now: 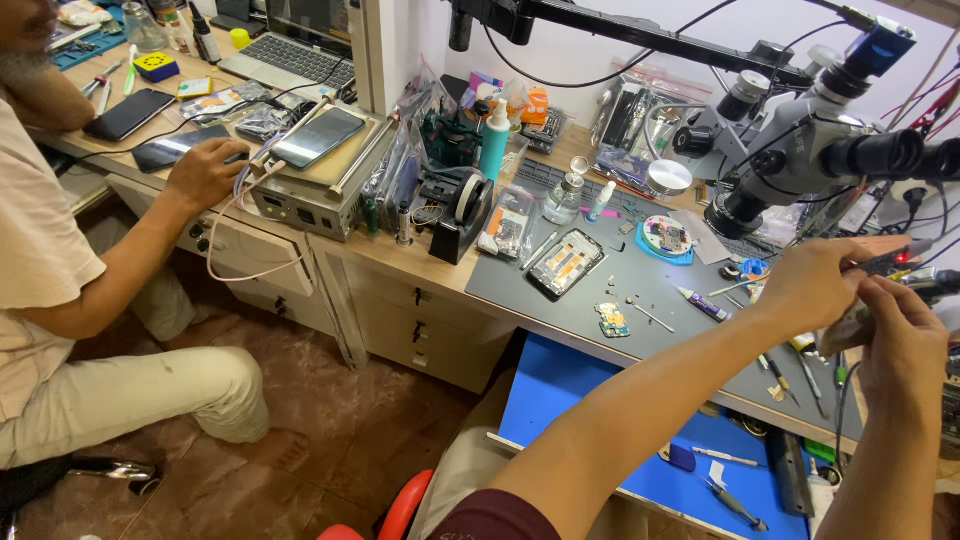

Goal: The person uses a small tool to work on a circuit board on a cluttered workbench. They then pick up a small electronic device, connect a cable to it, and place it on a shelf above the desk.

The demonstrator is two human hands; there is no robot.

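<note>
My left hand reaches out at the right edge over the grey work mat, fingers pinched on a small flat reddish part. My right hand is curled just below and beside it, gripping a dark hand tool with a small red light. The two hands nearly touch. A greyish flat piece shows under them; which hand holds it is unclear. A stereo microscope stands right behind my hands.
An opened phone, a small circuit board, tweezers and screwdrivers lie on the mat. A blue drawer is pulled out below. At left a seated co-worker's hand rests by a metal machine carrying a phone.
</note>
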